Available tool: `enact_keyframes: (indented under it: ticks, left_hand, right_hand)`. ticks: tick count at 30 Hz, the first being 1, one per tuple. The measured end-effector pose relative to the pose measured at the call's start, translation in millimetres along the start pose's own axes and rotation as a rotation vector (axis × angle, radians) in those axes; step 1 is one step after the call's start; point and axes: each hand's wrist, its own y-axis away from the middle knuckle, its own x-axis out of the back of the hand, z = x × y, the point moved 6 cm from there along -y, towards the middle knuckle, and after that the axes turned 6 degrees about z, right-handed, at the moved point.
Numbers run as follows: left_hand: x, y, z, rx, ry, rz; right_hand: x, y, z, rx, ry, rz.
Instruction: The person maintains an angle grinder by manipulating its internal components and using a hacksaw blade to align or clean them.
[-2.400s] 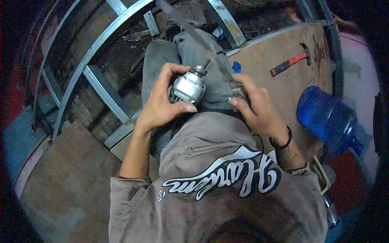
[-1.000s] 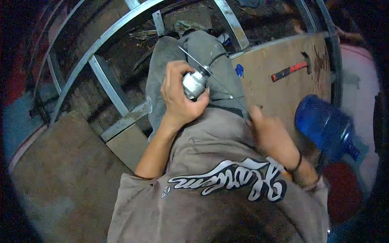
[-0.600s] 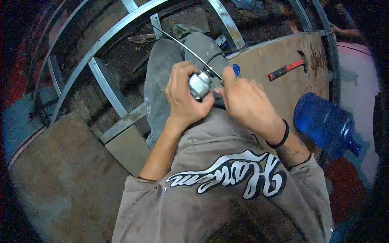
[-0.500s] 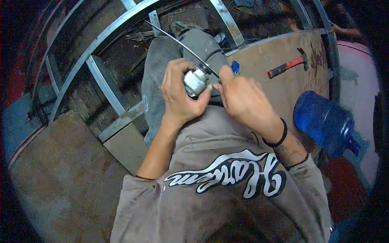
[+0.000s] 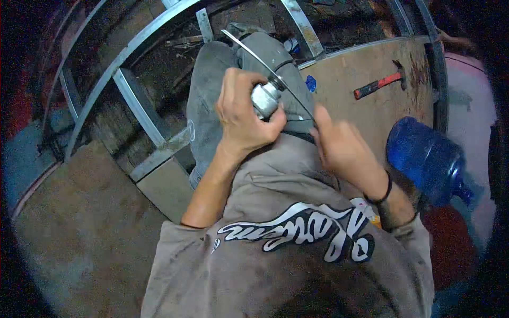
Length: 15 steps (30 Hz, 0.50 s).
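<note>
My left hand [image 5: 238, 108] is closed around the silver metal head of an angle grinder [image 5: 265, 99], held above my lap. Its palm and fingers hide the rest of the tool's body. A thin disc [image 5: 248, 51], seen nearly edge-on, sits on the spindle and slants from upper left to lower right. At the disc's lower right rim is my right hand [image 5: 347, 153], slightly blurred, with thumb and fingers closed on the edge. A dark band [image 5: 386, 188] circles that wrist.
A claw hammer [image 5: 379, 86] with a red and black handle lies on a wooden board [image 5: 344, 66], near a small blue object [image 5: 310, 83]. Right of me lies a blue water jug [image 5: 424, 156]. A curved metal frame [image 5: 140, 108] stands ahead and left. Another person's arm [image 5: 453, 40] shows at upper right.
My right hand has moved right and down, away from the spindle to the disc's rim. My left hand and the grinder have shifted slightly right and up.
</note>
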Motion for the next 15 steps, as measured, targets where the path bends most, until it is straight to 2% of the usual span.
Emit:
enact_keyframes:
  ticks: [1, 4, 11, 13, 15]
  left_hand:
    - [2, -3, 0, 0.039, 0.02, 0.01]
    - [2, -1, 1, 0.018, -0.007, 0.004]
    - [6, -3, -2, 0.024, 0.003, 0.022]
    - [12, -6, -8, 0.058, 0.014, 0.054]
    - [16, -7, -13, 0.063, 0.033, 0.077]
  right_hand:
    - [5, -15, -8, 0.109, 0.007, 0.139]
    - [1, -31, -10, 0.147, -0.096, 0.127]
    - [0, -22, -11, 0.174, -0.105, 0.157]
    - [-5, 12, 1, 0.024, -0.061, 0.022]
    - [1, 35, 8, -0.038, -0.025, -0.056]
